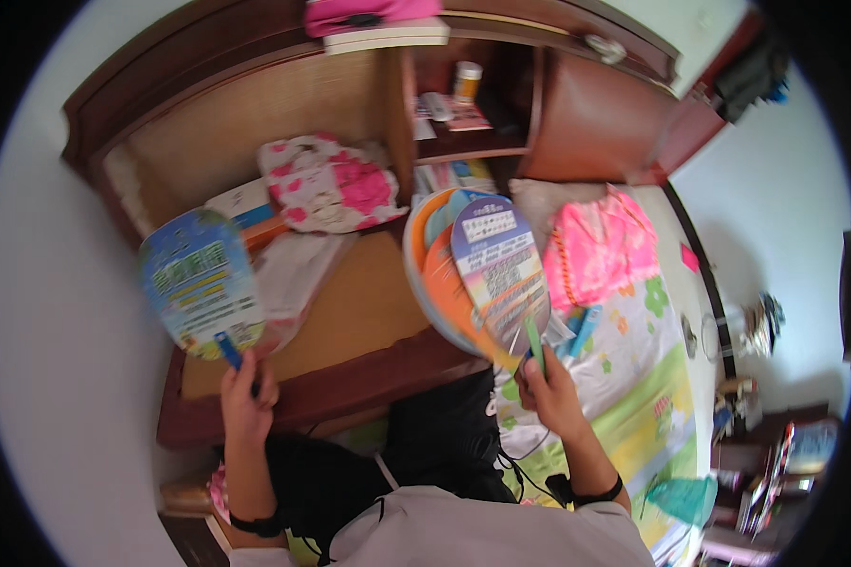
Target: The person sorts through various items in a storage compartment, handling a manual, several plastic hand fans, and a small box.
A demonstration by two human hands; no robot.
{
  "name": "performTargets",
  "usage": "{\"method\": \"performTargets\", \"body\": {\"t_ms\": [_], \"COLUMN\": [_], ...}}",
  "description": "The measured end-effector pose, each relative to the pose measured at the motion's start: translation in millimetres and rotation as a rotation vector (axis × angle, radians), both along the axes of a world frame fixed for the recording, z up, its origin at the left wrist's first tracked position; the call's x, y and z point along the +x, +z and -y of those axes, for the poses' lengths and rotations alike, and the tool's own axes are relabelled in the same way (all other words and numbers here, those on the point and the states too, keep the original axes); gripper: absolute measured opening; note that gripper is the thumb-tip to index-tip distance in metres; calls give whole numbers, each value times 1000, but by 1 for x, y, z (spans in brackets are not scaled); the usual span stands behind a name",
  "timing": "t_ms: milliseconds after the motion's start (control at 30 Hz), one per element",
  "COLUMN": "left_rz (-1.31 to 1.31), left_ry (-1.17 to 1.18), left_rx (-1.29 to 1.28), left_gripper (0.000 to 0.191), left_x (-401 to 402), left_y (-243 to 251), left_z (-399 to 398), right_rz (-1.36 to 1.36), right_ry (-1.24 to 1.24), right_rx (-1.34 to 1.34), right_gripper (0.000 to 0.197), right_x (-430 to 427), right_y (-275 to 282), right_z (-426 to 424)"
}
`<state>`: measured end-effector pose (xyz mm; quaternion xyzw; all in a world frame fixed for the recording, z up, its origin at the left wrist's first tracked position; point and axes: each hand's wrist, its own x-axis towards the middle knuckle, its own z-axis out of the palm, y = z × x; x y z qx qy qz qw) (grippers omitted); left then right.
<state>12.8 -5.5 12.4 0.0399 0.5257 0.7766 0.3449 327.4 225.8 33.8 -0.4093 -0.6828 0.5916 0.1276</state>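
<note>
My left hand grips the blue handle of a plastic hand fan, blue and green with printed writing, held up at the left. In my right hand are the handles of several hand fans bunched together. The front one is a purple and white fan with a green handle, bearing writing and a printed code. Orange fans show behind it, partly hidden. Between my hands lies the brown top of a bedside cabinet with a dark red edge.
A pink and white patterned cloth and a white and blue box lie at the cabinet's back. A wooden headboard has a shelf holding a bottle. At right, a bright pink cloth lies on the bed with a flowered sheet.
</note>
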Motion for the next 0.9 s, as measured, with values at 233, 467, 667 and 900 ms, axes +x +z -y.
{"method": "performTargets", "body": {"t_ms": [233, 467, 667, 900], "left_rz": [-9, -162, -81, -21], "left_ry": [146, 298, 262, -119], "left_rx": [-185, -262, -112, -9], "left_gripper": [29, 29, 20, 22], "left_x": [-22, -23, 18, 109], "left_y": [5, 9, 56, 34], "left_z": [39, 60, 67, 44], "right_rz": [124, 84, 132, -16], "right_ry": [453, 421, 343, 342], "right_rx": [508, 220, 48, -42], "right_gripper": [31, 25, 24, 35], "right_x": [-64, -91, -91, -113], "right_y": [3, -21, -28, -31], "right_z": [100, 138, 140, 155]}}
